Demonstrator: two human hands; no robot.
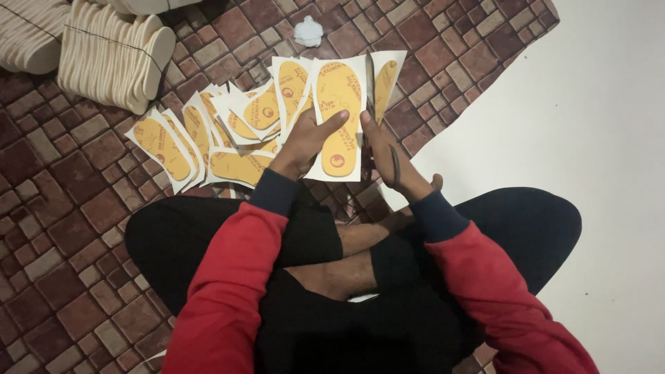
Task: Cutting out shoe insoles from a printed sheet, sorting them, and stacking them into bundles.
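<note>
The person sat cross-legged on the brick-patterned mat (62, 208). The left hand (305, 142) pinched a white sheet with a yellow insole print (338, 128), thumb on top, holding it up flat so its edge met the scissors (388, 163) gripped in the right hand (388, 156). More printed sheets (208, 138) fanned out near the mat's far edge, within reach; bundled foam soles (111, 55) lay at its far left corner.

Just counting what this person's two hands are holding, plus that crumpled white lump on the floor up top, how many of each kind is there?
Yellow-sole sheet, in the left hand: 1
Scissors, in the right hand: 1
Crumpled white lump: 1
Total: 3
</note>
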